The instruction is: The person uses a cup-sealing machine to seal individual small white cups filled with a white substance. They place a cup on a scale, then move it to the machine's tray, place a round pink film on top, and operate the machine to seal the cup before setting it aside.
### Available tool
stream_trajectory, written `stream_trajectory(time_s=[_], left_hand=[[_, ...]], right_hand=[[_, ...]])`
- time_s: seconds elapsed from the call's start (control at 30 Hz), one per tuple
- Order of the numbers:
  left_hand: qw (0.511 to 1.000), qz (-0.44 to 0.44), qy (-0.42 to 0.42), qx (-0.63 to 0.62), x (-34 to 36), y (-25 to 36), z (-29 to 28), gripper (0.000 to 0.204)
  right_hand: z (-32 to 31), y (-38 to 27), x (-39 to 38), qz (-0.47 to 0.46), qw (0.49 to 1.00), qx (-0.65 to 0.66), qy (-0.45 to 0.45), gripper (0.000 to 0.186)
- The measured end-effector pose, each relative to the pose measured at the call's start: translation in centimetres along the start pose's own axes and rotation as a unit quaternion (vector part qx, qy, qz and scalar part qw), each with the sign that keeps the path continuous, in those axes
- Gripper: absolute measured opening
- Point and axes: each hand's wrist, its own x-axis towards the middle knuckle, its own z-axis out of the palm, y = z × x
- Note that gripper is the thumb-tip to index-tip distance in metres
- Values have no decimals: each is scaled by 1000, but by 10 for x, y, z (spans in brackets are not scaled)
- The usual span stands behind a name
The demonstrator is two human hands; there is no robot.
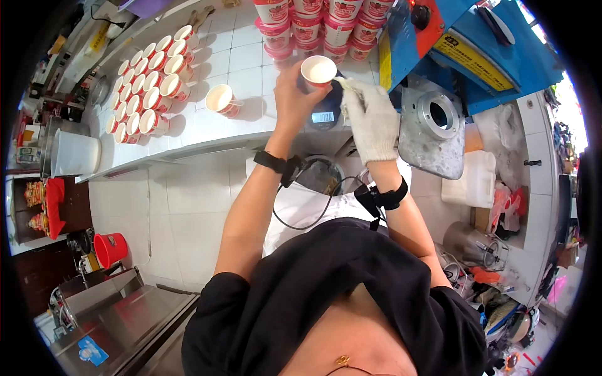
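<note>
My bare left hand is wrapped round a red-and-white paper cup filled with something pale and creamy. The cup is held above a dark digital scale with a lit display. At the cup's right side is my right hand, in a white knitted glove. Its fingers are curled together by the rim, with a bit of pale stuff at the tips; what they grip, if anything, I cannot make out. Left of my hands, one more filled cup stands alone on the white tiled counter.
Several rows of filled cups cover the counter's left part. Lidded pink tubs are stacked at the back. To the right stands a blue machine with a metal plate and round outlet. A white bucket is at far left.
</note>
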Motion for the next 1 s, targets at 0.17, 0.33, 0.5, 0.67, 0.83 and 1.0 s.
stream_trajectory(time_s=[0.17, 0.33, 0.5, 0.67, 0.83, 1.0], left_hand=[[998, -39, 45, -32, -5, 8, 9, 60], [998, 1, 57, 25, -3, 2, 10, 55], [999, -7, 46, 26, -2, 0, 9, 55], [999, -16, 43, 21, -2, 3, 10, 59], [999, -5, 46, 21, -2, 5, 7, 62], [998, -34, 40, -18, -2, 8, 12, 65]], right_hand=[[31, -18, 4, -115, 991, -61, 14, 18], [48, -15, 8, -111, 988, -107, -35, 20], [52, -5, 11, -116, 983, -143, -23, 20], [42, -9, 13, -91, 987, -125, -47, 18], [34, 12, 17, -55, 998, -21, 19, 22], [46, 36, 23, 73, 997, 8, -8, 56]])
